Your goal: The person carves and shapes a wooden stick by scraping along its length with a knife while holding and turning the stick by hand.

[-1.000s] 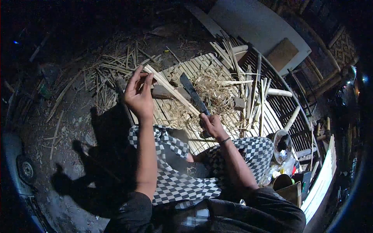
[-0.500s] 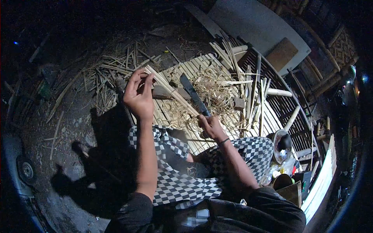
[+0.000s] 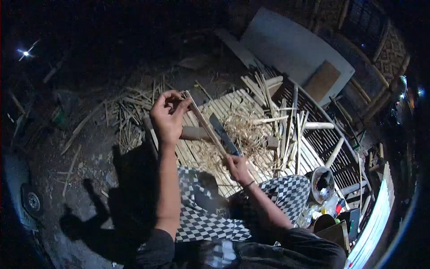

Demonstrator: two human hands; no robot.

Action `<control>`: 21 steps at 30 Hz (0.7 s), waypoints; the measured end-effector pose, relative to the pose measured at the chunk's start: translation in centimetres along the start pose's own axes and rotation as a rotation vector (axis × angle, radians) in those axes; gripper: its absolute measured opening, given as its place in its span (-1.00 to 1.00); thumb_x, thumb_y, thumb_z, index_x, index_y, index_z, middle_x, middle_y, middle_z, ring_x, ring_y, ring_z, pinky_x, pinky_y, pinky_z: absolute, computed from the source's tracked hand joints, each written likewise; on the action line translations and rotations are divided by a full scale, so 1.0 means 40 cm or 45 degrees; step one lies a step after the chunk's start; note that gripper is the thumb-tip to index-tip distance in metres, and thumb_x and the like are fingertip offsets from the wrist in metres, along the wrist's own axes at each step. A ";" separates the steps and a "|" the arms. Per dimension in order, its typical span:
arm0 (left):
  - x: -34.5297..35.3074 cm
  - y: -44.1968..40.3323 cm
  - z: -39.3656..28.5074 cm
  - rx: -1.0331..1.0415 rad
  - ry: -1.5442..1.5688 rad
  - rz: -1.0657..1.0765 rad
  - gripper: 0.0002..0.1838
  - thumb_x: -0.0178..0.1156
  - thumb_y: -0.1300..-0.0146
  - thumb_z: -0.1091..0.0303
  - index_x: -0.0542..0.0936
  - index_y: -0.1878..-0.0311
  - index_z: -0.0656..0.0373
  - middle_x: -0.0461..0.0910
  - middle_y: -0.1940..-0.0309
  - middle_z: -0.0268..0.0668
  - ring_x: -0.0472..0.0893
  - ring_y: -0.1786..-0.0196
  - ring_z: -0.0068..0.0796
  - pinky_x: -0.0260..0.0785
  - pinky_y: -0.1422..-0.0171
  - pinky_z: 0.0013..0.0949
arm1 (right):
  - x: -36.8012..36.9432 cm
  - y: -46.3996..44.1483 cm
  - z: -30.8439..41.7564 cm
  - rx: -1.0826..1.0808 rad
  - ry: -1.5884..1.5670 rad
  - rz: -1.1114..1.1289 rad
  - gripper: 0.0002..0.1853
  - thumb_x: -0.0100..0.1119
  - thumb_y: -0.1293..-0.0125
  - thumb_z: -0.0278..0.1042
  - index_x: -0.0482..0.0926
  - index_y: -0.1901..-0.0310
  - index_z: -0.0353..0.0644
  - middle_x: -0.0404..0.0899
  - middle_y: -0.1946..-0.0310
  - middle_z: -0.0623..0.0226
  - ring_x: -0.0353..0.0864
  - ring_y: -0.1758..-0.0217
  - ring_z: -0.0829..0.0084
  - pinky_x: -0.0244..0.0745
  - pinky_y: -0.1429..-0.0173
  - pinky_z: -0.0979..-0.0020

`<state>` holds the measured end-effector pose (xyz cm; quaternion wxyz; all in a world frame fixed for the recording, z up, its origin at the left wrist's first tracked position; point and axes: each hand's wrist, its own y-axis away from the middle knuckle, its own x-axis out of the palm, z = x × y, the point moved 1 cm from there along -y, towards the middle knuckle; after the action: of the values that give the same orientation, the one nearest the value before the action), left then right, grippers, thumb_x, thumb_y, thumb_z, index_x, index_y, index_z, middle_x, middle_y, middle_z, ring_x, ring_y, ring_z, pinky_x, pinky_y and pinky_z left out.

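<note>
A slim bundle of pale, straight strips (image 3: 205, 123) is slanting between both hands above the slatted bench (image 3: 186, 154); a shorter, dark, flat-bladed knife (image 3: 222, 135) is lying close alongside. The left hand (image 3: 168, 117) is pinching the strips' upper end, thumb nearly meeting fingertips; the right hand (image 3: 238, 169) is curling tightly around the knife, hiding its handle. Whether that grip is also holding the strips is hard to tell. The room is fading into darkness, a large board (image 3: 291, 51) is leaning beyond the bench, and curly shavings (image 3: 244, 130) are covering its slats.
</note>
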<state>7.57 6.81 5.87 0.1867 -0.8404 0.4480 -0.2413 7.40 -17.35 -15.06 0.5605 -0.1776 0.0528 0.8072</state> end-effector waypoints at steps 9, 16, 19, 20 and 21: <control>0.148 -0.080 -0.148 0.224 -0.291 0.423 -0.79 0.42 -0.11 0.59 0.56 0.27 0.23 0.63 0.33 -0.41 0.61 0.22 -0.63 0.50 0.03 -0.47 | 0.008 -0.067 -0.033 -0.065 0.408 -0.706 -0.62 0.20 -0.34 -0.18 0.48 0.01 -0.36 0.48 0.21 -0.05 0.50 0.05 0.02 0.47 -0.02 0.19; 0.189 -0.036 -0.096 0.070 0.197 0.582 -0.82 0.25 -0.21 0.70 0.49 0.21 0.25 0.62 0.23 -0.28 0.64 0.04 -0.52 0.52 -0.08 -0.42 | -0.028 -0.067 -0.378 0.355 0.792 -0.227 -0.49 0.14 -0.20 -0.30 0.40 -0.18 -0.32 0.61 0.13 -0.20 0.65 0.14 -0.16 0.55 0.07 -0.05; 0.208 0.014 -0.092 0.001 0.364 0.473 -0.80 0.17 -0.23 0.74 0.47 0.17 0.25 0.63 0.19 -0.23 0.63 0.01 -0.47 0.52 -0.11 -0.39 | -0.055 -0.096 -0.371 0.476 0.872 0.143 -0.51 0.14 -0.22 -0.22 0.46 -0.18 -0.18 0.65 0.20 -0.14 0.66 0.11 -0.14 0.56 0.08 -0.03; 0.209 0.026 -0.082 -0.050 0.461 0.396 -0.79 0.14 -0.23 0.76 0.45 0.16 0.25 0.63 0.15 -0.21 0.63 0.01 -0.45 0.52 -0.11 -0.37 | -0.060 -0.090 -0.317 0.426 0.868 0.068 -0.61 0.12 -0.22 -0.24 0.56 -0.09 -0.08 0.67 0.21 -0.11 0.66 0.13 -0.15 0.58 0.06 0.00; 0.209 0.040 -0.075 -0.064 0.457 0.393 -0.79 0.14 -0.23 0.76 0.45 0.16 0.25 0.63 0.15 -0.21 0.63 0.01 -0.45 0.52 -0.11 -0.37 | -0.062 -0.105 -0.304 0.438 0.865 0.078 -0.61 0.12 -0.22 -0.24 0.56 -0.09 -0.08 0.67 0.21 -0.11 0.66 0.13 -0.15 0.58 0.06 0.00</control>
<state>8.82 -1.39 9.45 0.1179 -0.7099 0.6030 -0.3442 14.81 -21.45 -25.04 0.5083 -0.3368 0.3756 0.6980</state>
